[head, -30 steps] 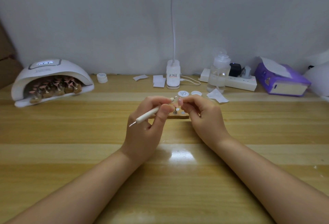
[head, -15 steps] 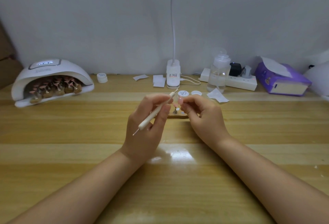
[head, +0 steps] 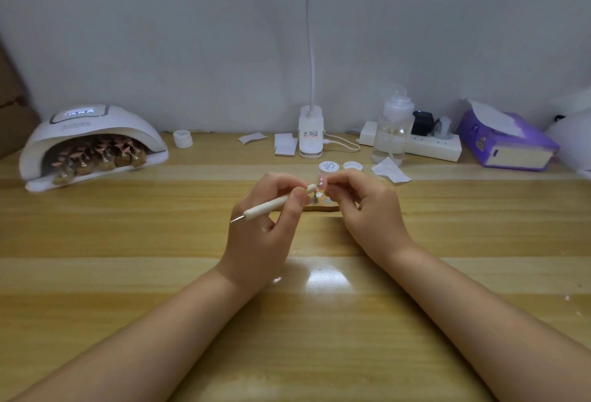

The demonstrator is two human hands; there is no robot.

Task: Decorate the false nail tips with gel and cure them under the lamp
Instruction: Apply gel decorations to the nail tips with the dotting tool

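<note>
Fingers [head: 295, 192] of the left hand [head: 259, 235] curled round a white dotting pen [head: 275, 205], its tip touching a pink nail tip [head: 323, 183] pinched by the right hand [head: 367, 209] above the tabletop [head: 128, 241]. Far left, the curing lamp [head: 89, 142] sheltered more nail tips [head: 99, 155] on stands.

Under both hands the table [head: 160, 273] is glossy, varnished wood in light and dark bands, mirroring a bright glare. The left hand [head: 259, 235] grips a matt white tool [head: 275, 204] with a thin metal tip. Far to that hand's left sits a smooth white plastic lamp [head: 92, 133].
</note>
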